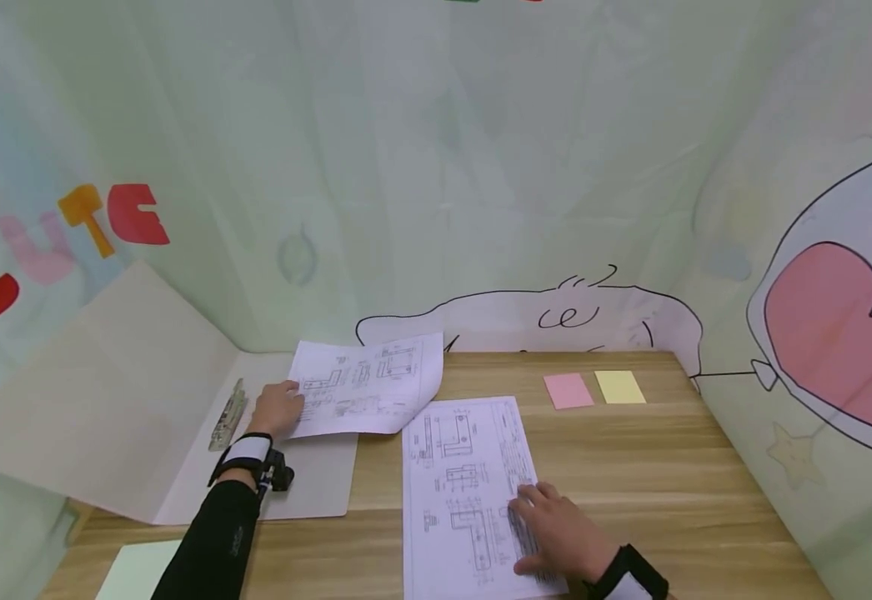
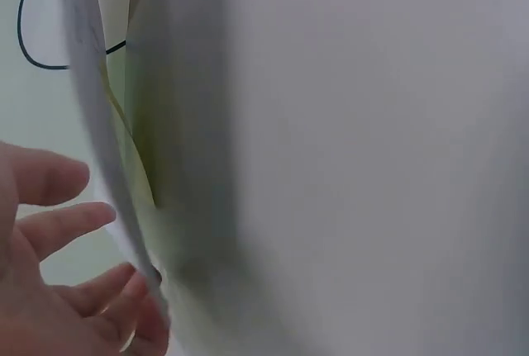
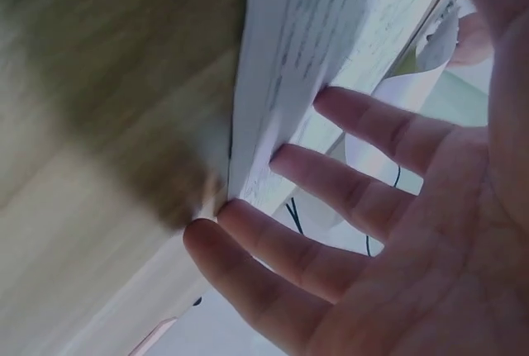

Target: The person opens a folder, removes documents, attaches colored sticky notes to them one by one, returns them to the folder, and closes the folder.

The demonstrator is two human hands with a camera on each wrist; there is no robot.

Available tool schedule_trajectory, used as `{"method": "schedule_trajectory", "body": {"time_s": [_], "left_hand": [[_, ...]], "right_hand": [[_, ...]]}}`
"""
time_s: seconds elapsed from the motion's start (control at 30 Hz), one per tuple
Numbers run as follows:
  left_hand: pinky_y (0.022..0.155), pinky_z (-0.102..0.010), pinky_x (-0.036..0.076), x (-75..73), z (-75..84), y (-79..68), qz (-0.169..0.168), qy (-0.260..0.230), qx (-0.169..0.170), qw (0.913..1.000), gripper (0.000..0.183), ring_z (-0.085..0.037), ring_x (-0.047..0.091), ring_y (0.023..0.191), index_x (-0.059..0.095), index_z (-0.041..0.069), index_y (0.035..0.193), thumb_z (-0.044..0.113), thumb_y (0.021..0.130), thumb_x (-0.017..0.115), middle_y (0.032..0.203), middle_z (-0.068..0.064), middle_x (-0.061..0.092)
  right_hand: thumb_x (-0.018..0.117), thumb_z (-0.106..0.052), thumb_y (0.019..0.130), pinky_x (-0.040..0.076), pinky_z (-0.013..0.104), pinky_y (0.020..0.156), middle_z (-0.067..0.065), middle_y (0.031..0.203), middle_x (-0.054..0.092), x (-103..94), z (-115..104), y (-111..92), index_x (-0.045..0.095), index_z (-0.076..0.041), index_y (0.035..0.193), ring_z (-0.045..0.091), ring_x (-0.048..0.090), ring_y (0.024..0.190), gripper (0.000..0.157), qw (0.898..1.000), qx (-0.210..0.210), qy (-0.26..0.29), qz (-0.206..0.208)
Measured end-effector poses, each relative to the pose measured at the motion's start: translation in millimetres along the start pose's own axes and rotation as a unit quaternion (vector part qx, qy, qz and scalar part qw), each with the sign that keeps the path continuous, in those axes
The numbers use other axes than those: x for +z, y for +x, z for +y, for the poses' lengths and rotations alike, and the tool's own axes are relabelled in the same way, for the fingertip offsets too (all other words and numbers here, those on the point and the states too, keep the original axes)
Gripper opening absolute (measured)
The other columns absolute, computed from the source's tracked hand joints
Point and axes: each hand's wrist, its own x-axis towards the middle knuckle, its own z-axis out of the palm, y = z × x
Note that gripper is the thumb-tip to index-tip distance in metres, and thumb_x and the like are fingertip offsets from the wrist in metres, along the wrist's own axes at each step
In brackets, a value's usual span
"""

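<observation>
My left hand [image 1: 277, 408] pinches the left edge of a white drawing sheet [image 1: 364, 383], printed with technical line drawings. That sheet is raised over an open white folder [image 1: 323, 479] with a metal clip [image 1: 228, 417], its right corner bending up. In the left wrist view the sheet [image 2: 372, 141] fills most of the picture, its edge against my fingers [image 2: 66, 228]. On the table my right hand [image 1: 563, 533] rests, fingers spread, on the right side of a second drawing sheet [image 1: 466, 467]. The right wrist view shows these fingertips [image 3: 285, 158] touching the paper [image 3: 289, 67].
Pink [image 1: 568, 391] and yellow [image 1: 619, 387] sticky notes lie at the back right of the wooden table [image 1: 654, 467]. The folder's cover [image 1: 106, 392] stands raised on the left. A pale green sheet [image 1: 136, 567] lies front left. A printed curtain [image 1: 406, 167] hangs behind.
</observation>
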Motion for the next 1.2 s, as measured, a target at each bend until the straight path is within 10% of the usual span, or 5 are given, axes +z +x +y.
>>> {"method": "schedule_trajectory", "body": {"time_s": [0.2,0.43,1.2], "left_hand": [[0.1,-0.061,0.027,7.0,9.1,-8.1,-0.073,0.088,0.079,0.9903,0.058,-0.052,0.031,0.125,0.039,-0.011,0.136,0.028,0.094,0.052,0.135,-0.037,0.034],[0.101,-0.065,0.021,4.2,19.1,-24.4,-0.166,0.167,0.142,0.9616,0.101,-0.054,0.016,0.132,0.036,0.001,0.143,0.049,0.067,0.081,0.145,-0.037,0.018],[0.091,-0.059,0.038,-1.5,10.7,-39.8,-0.042,0.229,0.15,0.9608,0.06,-0.052,0.042,0.116,0.05,-0.004,0.13,0.006,0.076,0.075,0.129,-0.032,0.045]], "right_hand": [[0.08,-0.05,0.066,0.045,0.055,0.085,0.015,0.126,0.052,-1.2,-2,3,0.059,-0.009,0.119,0.039,0.047,0.11,0.07,1.0,0.01,0.004,0.004],[0.082,-0.048,0.065,0.047,0.055,0.083,0.014,0.124,0.051,-2.2,-3,8,0.059,-0.009,0.118,0.04,0.047,0.11,0.07,1.0,0.01,0.009,0.001],[0.083,-0.049,0.061,0.048,0.05,0.082,0.011,0.117,0.052,0.7,-3,10,0.06,-0.008,0.116,0.037,0.048,0.106,0.073,1.0,0.003,0.007,0.003]]}}
